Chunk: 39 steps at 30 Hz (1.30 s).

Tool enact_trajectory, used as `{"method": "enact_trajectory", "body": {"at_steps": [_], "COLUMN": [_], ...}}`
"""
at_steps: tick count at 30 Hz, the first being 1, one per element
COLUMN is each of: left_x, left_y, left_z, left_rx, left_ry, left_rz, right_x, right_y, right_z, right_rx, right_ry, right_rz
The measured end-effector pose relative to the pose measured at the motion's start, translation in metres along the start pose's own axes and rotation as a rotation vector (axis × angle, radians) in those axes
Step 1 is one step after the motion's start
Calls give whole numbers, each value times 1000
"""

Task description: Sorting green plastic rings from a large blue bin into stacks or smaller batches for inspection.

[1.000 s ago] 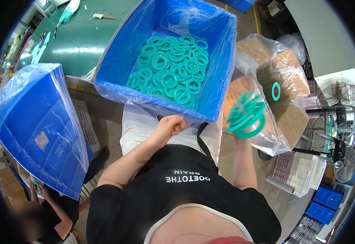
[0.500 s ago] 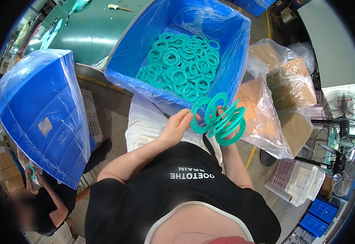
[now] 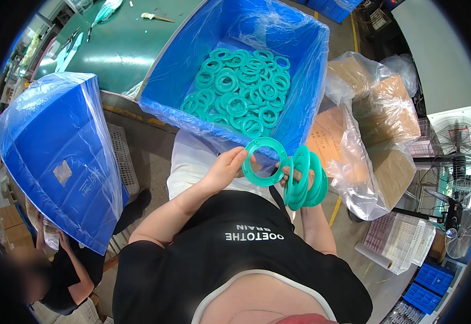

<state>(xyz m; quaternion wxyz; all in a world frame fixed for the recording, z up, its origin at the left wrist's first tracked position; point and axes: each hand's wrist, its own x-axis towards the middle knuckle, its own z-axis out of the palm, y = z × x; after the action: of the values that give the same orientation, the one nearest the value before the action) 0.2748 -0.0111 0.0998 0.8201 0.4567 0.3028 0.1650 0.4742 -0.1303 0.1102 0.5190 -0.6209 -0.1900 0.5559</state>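
Between thumb and fingers, my left hand (image 3: 226, 168) pinches the left edge of a flat teal ring (image 3: 268, 142), which faces me and has small holes in its rim. My right hand (image 3: 298, 175) is closed around a bunch of several more teal rings (image 3: 299, 197), their edges fanned out. The single ring's right side lies against the right fingers; whether they grip it too, I cannot tell. Just beyond my hands stands a blue bin (image 3: 187, 120) lined with clear plastic, a heap of teal rings (image 3: 235, 105) on its bottom.
To the left, a tilted blue bin (image 3: 57, 140) wrapped in film stands near another person (image 3: 71, 270). A green table (image 3: 122, 51) with a brush (image 3: 157, 18) is at the far left. Film-covered cardboard boxes (image 3: 381, 108) and fans (image 3: 457, 232) are on the right.
The single ring at my left fingers has turned to face me and stands apart from the bunch. The rings in my right hand have swung more upright and closer together.
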Motion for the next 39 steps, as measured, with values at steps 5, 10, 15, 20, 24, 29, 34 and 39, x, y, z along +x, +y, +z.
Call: {"method": "enact_trajectory", "body": {"at_steps": [5,10,15,20,24,29,34,39], "left_x": [11,4,17,24,27,22,3,3], "left_y": [-31,-9,-17,-18,-16,-21,13,-2], "left_z": [-12,-9,-22,-28,-37,-26,13,17], "left_rx": [490,980,1120,531,-312,-352,72,265], "left_ry": [159,297,371,345,99,-8,-115,-62], "left_rz": [200,277,612,458,76,-54,110,292], "right_x": [-10,-7,-1,-17,5,28,21,26], "right_y": [-4,3,11,-23,-37,-17,14,25], "right_z": [14,13,12,14,-46,-72,1,9], "right_rx": [256,162,174,130,814,1288,287,179], "right_ry": [-135,-157,-146,52,-140,-351,-1,-32], "right_rz": [-43,18,27,-117,-260,-375,-363,-210]}}
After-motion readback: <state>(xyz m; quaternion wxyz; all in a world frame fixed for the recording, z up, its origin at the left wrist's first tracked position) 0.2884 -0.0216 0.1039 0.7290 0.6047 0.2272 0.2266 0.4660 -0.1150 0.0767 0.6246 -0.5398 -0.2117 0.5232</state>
